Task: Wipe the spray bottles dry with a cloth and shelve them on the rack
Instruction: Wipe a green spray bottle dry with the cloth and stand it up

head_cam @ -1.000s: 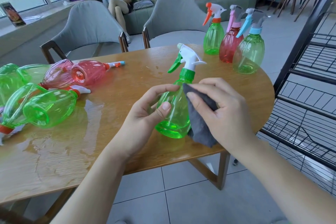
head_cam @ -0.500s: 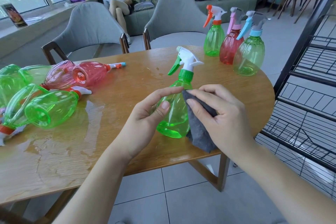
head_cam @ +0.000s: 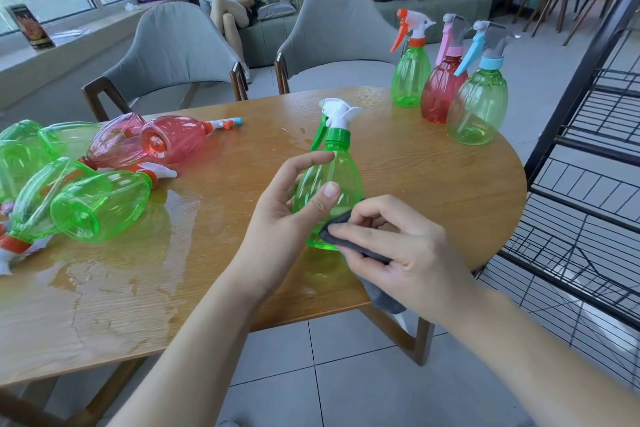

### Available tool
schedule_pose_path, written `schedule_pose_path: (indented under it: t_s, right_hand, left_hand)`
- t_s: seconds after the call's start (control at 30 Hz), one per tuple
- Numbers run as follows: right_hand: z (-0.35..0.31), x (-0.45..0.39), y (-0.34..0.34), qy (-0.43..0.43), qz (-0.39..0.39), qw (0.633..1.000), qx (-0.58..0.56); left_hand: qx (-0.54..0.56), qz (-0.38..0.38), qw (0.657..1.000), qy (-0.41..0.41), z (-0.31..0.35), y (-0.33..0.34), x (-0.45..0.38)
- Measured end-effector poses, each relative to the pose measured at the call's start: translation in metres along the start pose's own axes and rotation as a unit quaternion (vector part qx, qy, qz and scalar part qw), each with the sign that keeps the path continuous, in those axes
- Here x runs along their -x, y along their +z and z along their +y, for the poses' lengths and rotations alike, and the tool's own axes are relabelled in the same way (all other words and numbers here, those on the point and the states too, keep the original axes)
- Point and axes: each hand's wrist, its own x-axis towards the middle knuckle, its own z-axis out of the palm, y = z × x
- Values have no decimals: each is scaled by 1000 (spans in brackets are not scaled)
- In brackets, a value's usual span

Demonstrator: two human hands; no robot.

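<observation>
A green spray bottle [head_cam: 341, 177] with a white and green trigger stands upright near the table's front edge. My left hand [head_cam: 287, 218] grips its body from the left, thumb on the front. My right hand [head_cam: 405, 250] holds a dark grey cloth [head_cam: 341, 236] against the bottle's lower right side, and the cloth's tail hangs below the table edge. Three upright bottles stand at the back right: green with orange trigger [head_cam: 410, 80], red with pink trigger [head_cam: 441, 90], green with blue trigger [head_cam: 478, 107]. A black wire rack [head_cam: 588, 156] stands to the right.
Several green and red bottles [head_cam: 100, 204] lie on their sides at the table's left. Water is pooled on the wooden table [head_cam: 104, 274] near them. Two grey chairs [head_cam: 180, 48] stand behind the table. A person sits on a sofa [head_cam: 433, 0] further back.
My right hand has slid the cloth down from the bottle's shoulder to its base. The bottle has turned a little, and my left hand still holds it.
</observation>
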Motion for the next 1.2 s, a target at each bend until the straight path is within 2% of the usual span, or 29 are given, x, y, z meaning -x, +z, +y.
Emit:
schedule_pose_path:
  t_s: [0.27, 0.53, 0.7, 0.83, 0.97, 1.2]
  right_hand:
    - [-2, 3, 5, -63, -27, 996, 50]
    - [6, 7, 4, -14, -1, 1000, -1]
    - [4, -4, 3, 12, 56, 998, 16]
    - [8, -18, -2, 67, 98, 992, 35]
    - [14, -25, -10, 121, 108, 987, 18]
    - [9, -6, -3, 78, 79, 994, 10]
  left_hand:
    - [58, 31, 997, -40, 1, -1, -3]
    - [83, -22, 996, -39, -3, -14, -3]
    - [50, -58, 997, -12, -4, -21, 0]
    - [29, -74, 997, 8, -4, -23, 2]
    - [11, -89, 996, 15, -1, -20, 4]
    - [17, -72, 997, 13, -7, -23, 1]
